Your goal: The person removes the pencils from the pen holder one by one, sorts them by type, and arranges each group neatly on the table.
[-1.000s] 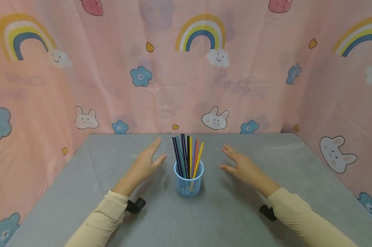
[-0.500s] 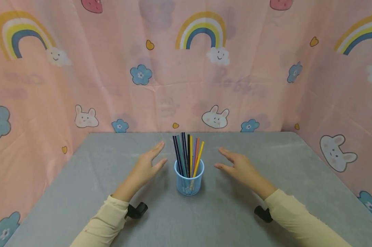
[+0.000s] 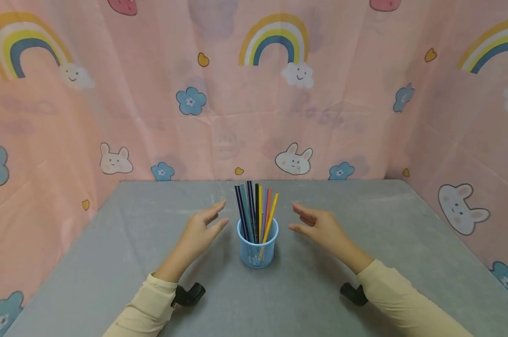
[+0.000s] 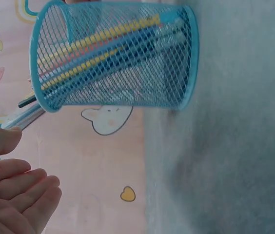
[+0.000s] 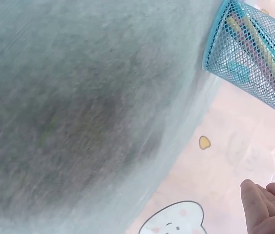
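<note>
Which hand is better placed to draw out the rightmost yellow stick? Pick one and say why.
Probably the right hand: the rightmost yellow stick leans toward it, while the left hand lies beyond the other sticks.

**Pink cloth (image 3: 355, 61) behind a grey table (image 3: 262, 304)**

Creased and printed with rainbows (image 3: 274, 29), rabbits (image 3: 293, 161) and blue flowers (image 3: 191, 100), the cloth hangs behind the table and along its left and right sides. Soft light falls on the table.
</note>
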Demonstrator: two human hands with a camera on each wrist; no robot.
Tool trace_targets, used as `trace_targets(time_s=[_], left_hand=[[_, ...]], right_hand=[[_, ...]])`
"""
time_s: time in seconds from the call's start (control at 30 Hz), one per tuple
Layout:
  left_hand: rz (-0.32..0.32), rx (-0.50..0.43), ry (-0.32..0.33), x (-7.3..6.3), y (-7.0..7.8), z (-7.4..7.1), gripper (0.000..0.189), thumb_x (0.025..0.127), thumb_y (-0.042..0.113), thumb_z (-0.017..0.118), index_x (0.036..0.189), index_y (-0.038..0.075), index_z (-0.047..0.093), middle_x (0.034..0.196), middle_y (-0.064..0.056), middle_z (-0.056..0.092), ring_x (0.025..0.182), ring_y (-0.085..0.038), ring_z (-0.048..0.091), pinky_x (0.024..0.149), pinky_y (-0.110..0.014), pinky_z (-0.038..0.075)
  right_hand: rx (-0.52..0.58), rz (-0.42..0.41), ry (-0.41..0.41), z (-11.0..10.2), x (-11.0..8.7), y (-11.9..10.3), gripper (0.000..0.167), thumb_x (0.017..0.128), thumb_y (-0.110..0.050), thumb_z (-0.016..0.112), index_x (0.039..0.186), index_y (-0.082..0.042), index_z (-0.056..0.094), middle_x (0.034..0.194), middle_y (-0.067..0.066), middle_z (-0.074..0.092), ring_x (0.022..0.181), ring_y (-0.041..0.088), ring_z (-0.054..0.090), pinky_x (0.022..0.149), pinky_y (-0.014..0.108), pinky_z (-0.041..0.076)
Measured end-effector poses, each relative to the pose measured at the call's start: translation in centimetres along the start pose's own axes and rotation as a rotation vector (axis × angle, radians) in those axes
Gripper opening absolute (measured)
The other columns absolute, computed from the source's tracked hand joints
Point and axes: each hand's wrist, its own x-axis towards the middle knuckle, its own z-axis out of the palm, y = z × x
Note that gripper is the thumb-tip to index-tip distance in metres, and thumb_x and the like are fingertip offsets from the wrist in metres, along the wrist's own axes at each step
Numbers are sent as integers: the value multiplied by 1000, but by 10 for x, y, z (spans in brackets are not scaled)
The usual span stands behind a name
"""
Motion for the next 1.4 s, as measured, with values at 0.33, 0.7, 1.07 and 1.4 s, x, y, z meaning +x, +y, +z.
trace_targets(time_s=[0.33,0.7,1.07,1.4], left_hand=[[-73,-146,3,-6,-6,11,46,97,14,65,140,2,55,142,-14,58,127,-33,60,102,-43,52],[-102,-221,-22,-7,-5,19,49,95,21,68,140,4,56,141,-12,60,129,-28,59,105,-43,51],[-119,-311,-38,-9,-5,28,47,97,19,66,137,-1,56,139,-16,60,129,-30,59,106,-43,50],[-119,-349,-95,-10,-6,28,51,98,21,64,141,-2,52,145,-17,54,133,-32,54,108,-42,48]], right_hand=[[195,100,-60,3,0,-2,67,87,-32,76,141,1,53,140,21,58,127,36,59,100,42,52],[319,190,-67,11,-1,-6,66,89,-37,74,141,-3,54,140,14,60,132,29,57,106,45,50],[383,236,-52,14,5,-11,57,92,-35,71,140,-6,57,135,11,64,128,26,60,109,47,46],[474,262,-7,21,14,-21,54,93,-33,71,136,-3,59,132,13,67,122,24,65,105,41,51]])
